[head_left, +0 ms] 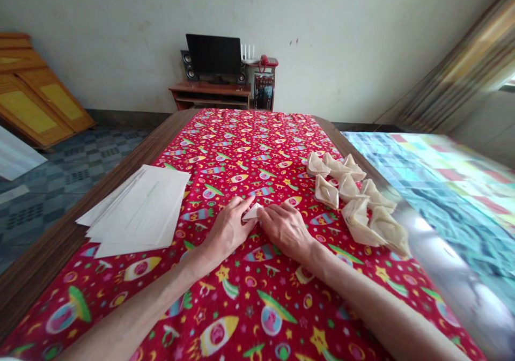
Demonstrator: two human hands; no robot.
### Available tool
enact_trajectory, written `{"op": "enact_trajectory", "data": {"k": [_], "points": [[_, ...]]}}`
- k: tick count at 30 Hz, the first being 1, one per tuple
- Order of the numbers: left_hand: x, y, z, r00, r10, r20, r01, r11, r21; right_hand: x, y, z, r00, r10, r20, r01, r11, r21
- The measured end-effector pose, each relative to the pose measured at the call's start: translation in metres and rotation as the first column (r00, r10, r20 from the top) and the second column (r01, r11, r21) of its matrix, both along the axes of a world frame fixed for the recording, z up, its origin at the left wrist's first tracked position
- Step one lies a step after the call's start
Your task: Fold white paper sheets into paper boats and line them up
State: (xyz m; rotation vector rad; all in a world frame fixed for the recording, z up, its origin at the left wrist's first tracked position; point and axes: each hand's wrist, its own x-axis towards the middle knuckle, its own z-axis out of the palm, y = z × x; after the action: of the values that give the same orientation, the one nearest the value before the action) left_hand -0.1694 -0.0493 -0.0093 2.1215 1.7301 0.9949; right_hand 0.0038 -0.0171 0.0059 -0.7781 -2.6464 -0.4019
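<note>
Between my two hands is a small folded piece of white paper (252,212), close to the cloth near the middle of the table. My left hand (231,222) grips its left side with thumb and fingers. From the right, my right hand (286,226) has its thumb and curled fingers on the paper's other edge; part of the paper is hidden by the fingers. Several folded paper boats (354,192) stand in a group to the right of my right hand. On the left lies a fanned stack of white paper sheets (140,211).
A red cloth with rockets (225,162) covers the dark wooden table (132,160). Beyond its far end stand a desk with a monitor (214,55) and a red telephone (268,61). A bed with a patterned sheet (426,189) is at the right, a wooden cabinet (40,93) at the left.
</note>
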Motion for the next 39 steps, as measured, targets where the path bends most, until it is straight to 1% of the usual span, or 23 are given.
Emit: {"op": "enact_trajectory", "data": {"k": [3, 6, 8, 10, 13, 15, 18, 20, 23, 25, 27, 30, 32, 34, 36, 39], "points": [[0.006, 0.001, 0.005, 0.998, 0.026, 0.056, -0.031, 0.995, 0.093, -0.008, -0.002, -0.001, 0.998, -0.016, -0.060, 0.018, 0.999, 0.038], [0.009, 0.000, 0.008, 0.991, 0.100, 0.090, -0.116, 0.974, 0.194, -0.013, -0.003, 0.000, 0.980, -0.042, -0.192, 0.045, 0.999, 0.010], [0.010, 0.000, 0.008, 0.984, 0.143, 0.110, -0.166, 0.959, 0.230, -0.014, -0.004, 0.000, 0.950, -0.100, -0.297, 0.086, 0.995, -0.059], [0.008, 0.000, 0.006, 0.979, 0.148, 0.143, -0.180, 0.953, 0.244, -0.013, -0.005, -0.001, 0.909, -0.184, -0.375, 0.129, 0.977, -0.167], [0.004, 0.000, 0.003, 0.977, 0.105, 0.183, -0.145, 0.964, 0.223, -0.009, -0.007, -0.005, 0.868, -0.284, -0.406, 0.153, 0.933, -0.326], [0.001, 0.000, 0.001, 0.983, 0.064, 0.171, -0.101, 0.971, 0.217, -0.006, -0.008, -0.007, 0.862, -0.308, -0.403, 0.147, 0.912, -0.383], [-0.004, -0.002, -0.001, 0.996, -0.008, 0.092, -0.015, 0.971, 0.237, 0.001, -0.009, -0.010, 0.884, -0.276, -0.376, 0.128, 0.919, -0.372], [-0.007, -0.005, -0.001, 0.998, -0.062, 0.017, 0.056, 0.969, 0.240, 0.005, -0.009, -0.011, 0.914, -0.237, -0.330, 0.130, 0.940, -0.314], [-0.011, -0.011, -0.001, 0.984, -0.132, -0.123, 0.159, 0.955, 0.249, 0.011, -0.009, -0.011, 0.957, -0.180, -0.227, 0.140, 0.973, -0.184], [-0.013, -0.014, 0.000, 0.963, -0.155, -0.220, 0.210, 0.944, 0.256, 0.015, -0.008, -0.009, 0.982, -0.126, -0.144, 0.111, 0.988, -0.106], [-0.014, -0.017, 0.000, 0.942, -0.170, -0.289, 0.246, 0.936, 0.252, 0.018, -0.008, -0.005, 0.995, -0.071, -0.065, 0.067, 0.996, -0.057], [-0.015, -0.021, 0.000, 0.932, -0.184, -0.312, 0.264, 0.936, 0.235, 0.021, -0.007, 0.001, 1.000, 0.006, -0.006, -0.006, 1.000, -0.030], [-0.015, -0.024, 0.000, 0.935, -0.185, -0.302, 0.259, 0.939, 0.228, 0.022, -0.005, 0.002, 0.997, 0.072, -0.010, -0.072, 0.997, -0.035], [-0.015, -0.026, 0.000, 0.941, -0.184, -0.284, 0.247, 0.947, 0.207, 0.023, -0.002, -0.001, 0.991, 0.114, -0.067, -0.118, 0.991, -0.070], [-0.015, -0.026, -0.001, 0.955, -0.176, -0.238, 0.222, 0.959, 0.179, 0.023, 0.002, -0.006, 0.981, 0.092, -0.168, -0.118, 0.981, -0.155], [-0.014, -0.022, -0.005, 0.981, -0.154, -0.115, 0.171, 0.973, 0.157, 0.022, 0.007, -0.013, 0.950, 0.010, -0.311, -0.113, 0.942, -0.315]]}}
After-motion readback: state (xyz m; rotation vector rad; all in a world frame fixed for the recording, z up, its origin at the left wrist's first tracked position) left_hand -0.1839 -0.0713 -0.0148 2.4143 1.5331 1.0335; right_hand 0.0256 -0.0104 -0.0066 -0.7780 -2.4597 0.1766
